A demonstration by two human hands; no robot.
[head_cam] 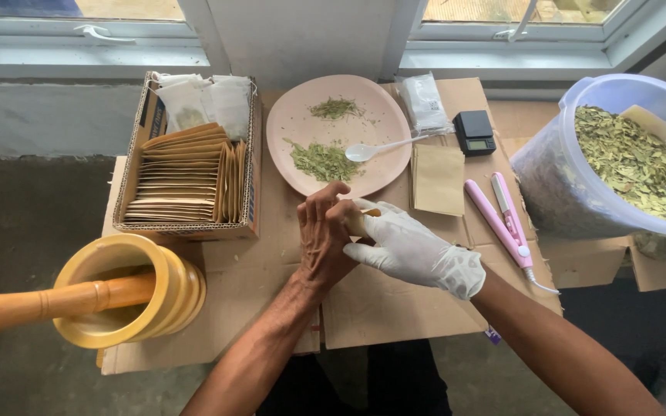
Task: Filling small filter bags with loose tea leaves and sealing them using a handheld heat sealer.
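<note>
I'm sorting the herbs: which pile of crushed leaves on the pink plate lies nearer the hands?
The larger pile, at the plate's near side beside the white spoon; the smaller pile lies toward the window.

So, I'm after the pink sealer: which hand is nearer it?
Right hand, gloved, lies just left of the pink sealer; the bare left hand sits farther left, beyond it.

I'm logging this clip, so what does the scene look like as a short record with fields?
left hand: bare hand, fingers up, touching the right hand
right hand: white-gloved hand, pinching a small tan item, unclear what
plate: pink plate with two piles of crushed green herb and a white spoon
left side: yellow mortar with wooden pestle; box of brown sachets
right side: tub of dried leaves, pink sealer, pocket scale
</note>
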